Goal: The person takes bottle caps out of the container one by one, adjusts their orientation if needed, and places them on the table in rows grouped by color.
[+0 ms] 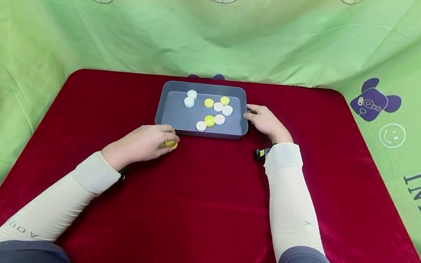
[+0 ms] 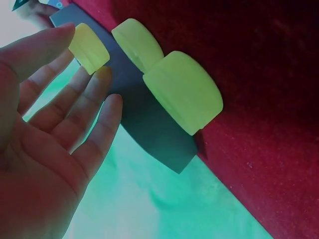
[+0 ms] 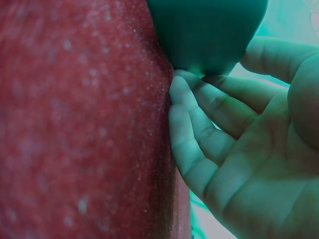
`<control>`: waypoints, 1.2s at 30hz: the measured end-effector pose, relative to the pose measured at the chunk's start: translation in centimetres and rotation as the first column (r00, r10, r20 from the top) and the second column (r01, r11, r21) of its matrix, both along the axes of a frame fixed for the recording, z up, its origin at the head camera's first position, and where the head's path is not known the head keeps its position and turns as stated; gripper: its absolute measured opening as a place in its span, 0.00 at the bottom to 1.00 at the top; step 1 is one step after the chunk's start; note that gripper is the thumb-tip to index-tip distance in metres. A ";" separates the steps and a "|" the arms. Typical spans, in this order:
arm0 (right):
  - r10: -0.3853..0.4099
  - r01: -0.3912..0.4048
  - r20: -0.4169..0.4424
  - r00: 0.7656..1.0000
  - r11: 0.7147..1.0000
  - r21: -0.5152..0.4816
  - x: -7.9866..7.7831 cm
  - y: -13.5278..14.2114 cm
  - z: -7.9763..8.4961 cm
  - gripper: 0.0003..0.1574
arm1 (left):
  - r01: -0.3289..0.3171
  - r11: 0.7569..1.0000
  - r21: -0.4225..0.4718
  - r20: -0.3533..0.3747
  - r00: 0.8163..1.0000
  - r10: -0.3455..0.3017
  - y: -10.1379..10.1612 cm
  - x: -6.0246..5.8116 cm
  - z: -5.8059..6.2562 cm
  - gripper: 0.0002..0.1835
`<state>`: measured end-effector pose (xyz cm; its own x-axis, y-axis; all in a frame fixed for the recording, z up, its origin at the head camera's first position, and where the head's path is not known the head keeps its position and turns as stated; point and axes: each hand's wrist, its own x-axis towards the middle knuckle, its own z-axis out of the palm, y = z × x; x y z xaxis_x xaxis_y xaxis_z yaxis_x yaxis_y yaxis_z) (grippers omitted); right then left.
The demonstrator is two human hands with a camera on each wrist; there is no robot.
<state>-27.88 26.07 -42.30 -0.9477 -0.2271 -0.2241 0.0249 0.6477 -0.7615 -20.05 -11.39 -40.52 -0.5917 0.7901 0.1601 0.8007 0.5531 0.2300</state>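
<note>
My left hand (image 1: 143, 142) is by the front left corner of a grey tray (image 1: 174, 131). Its thumb and fingertips pinch a yellow bottle cap (image 2: 89, 48), seen in the left wrist view. Two more yellow caps stand close by against the tray's front wall, a nearer cap (image 2: 184, 92) and a farther cap (image 2: 138, 45). In the head view the hand partly covers the yellow caps. At the tray's right wall my right hand (image 1: 265, 120) holds the side, the thumb at the rim and the other fingers low along the outside.
Inside the tray lie several white caps (image 1: 219, 119) and three yellow caps (image 1: 209, 120). The tray stands near the back of a table with a dark red cloth (image 1: 197, 197). A green printed curtain (image 1: 136, 37) hangs behind and at both sides.
</note>
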 end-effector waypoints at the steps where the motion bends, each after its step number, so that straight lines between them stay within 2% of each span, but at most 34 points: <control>1: 0.002 -0.002 -0.006 1.000 1.000 0.001 0.0 0.0 0.0 0.32 | 0.001 1.000 0.000 0.000 1.000 -0.001 0.0 0.0 -0.1 0.11; 9: -0.003 0.003 -0.005 1.000 1.000 -0.004 0.0 0.0 0.2 0.33 | 0.014 1.000 -0.005 -0.001 1.000 -0.014 0.2 -0.1 -0.7 0.11; 21: 0.005 -0.005 0.010 1.000 1.000 0.012 0.2 -0.2 0.5 0.34 | 0.003 0.999 -0.038 0.030 1.000 -0.002 0.2 -0.1 -1.0 0.11; 36: -0.008 0.008 0.027 1.000 1.000 -0.007 0.3 -0.3 0.8 0.34 | 0.011 0.999 -0.033 0.045 0.999 -0.009 0.3 -0.1 -1.3 0.12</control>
<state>-27.55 25.78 -41.53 -0.9432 -0.2210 -0.2480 0.0507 0.6421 -0.7649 -20.20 -11.06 -41.77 -0.5899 0.8004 0.1068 0.7955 0.5532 0.2473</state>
